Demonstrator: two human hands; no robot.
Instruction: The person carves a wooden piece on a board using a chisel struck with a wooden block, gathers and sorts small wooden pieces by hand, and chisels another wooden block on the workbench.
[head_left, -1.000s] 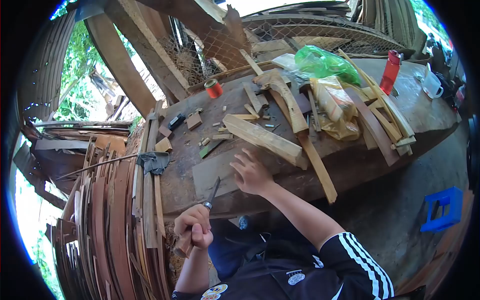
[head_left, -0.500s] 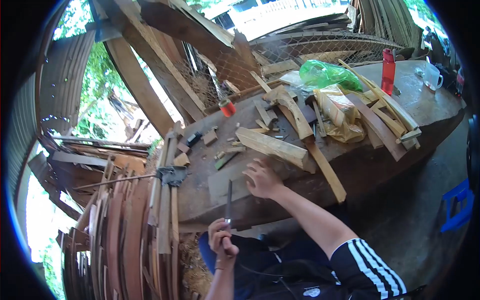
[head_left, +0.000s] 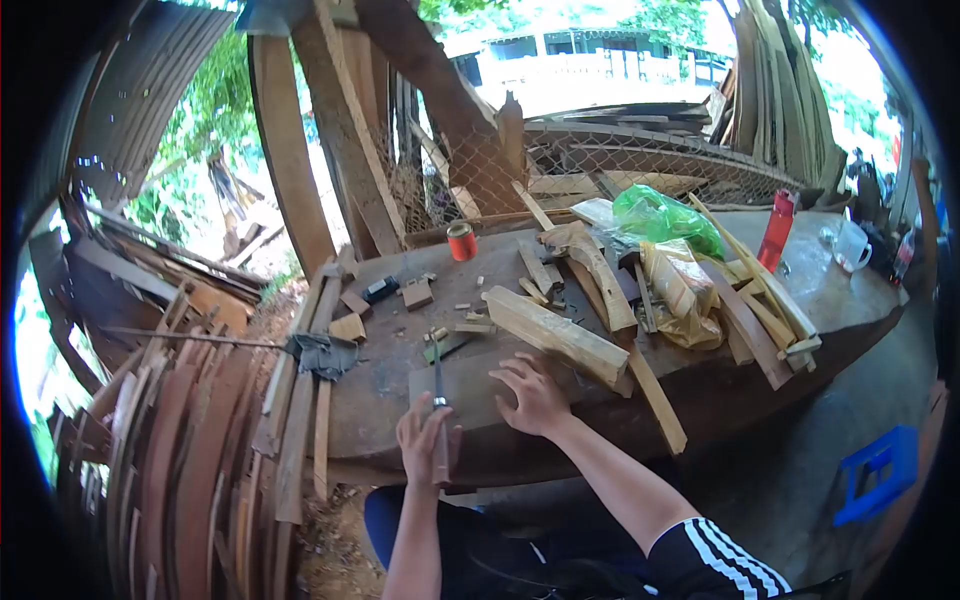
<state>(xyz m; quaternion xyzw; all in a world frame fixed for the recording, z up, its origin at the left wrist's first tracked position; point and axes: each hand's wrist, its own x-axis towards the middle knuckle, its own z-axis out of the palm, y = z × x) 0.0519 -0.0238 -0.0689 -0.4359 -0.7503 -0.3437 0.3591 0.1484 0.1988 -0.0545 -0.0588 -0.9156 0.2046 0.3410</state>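
Note:
My left hand [head_left: 422, 436] is at the table's front edge, holding a narrow chisel [head_left: 440, 402] by its handle. Its long thin dark blade points away from me, past a shiny ferrule, over a flat grey slab [head_left: 420, 384] on the table. Some of the left fingers are stretched out along the handle. To the right, my right hand [head_left: 533, 396] is open, palm down with fingers spread, at the tabletop just in front of a thick squared wood block [head_left: 556, 336]. Nothing shows in it. A green piece [head_left: 447, 347] lies beyond the chisel tip.
Small wood offcuts [head_left: 417, 294] and a red-orange can [head_left: 461, 242] stand farther back. On the right are a curved wood piece [head_left: 592, 268], a yellow plastic-wrapped bundle [head_left: 682, 290], a green bag [head_left: 660, 220], a red bottle [head_left: 776, 232] and long strips. A blue stool [head_left: 876, 475] stands on the floor.
My left hand has raised the chisel forward from below the table edge to over it, and its fingers have loosened. My right hand stays open near the wood block. The view has shifted.

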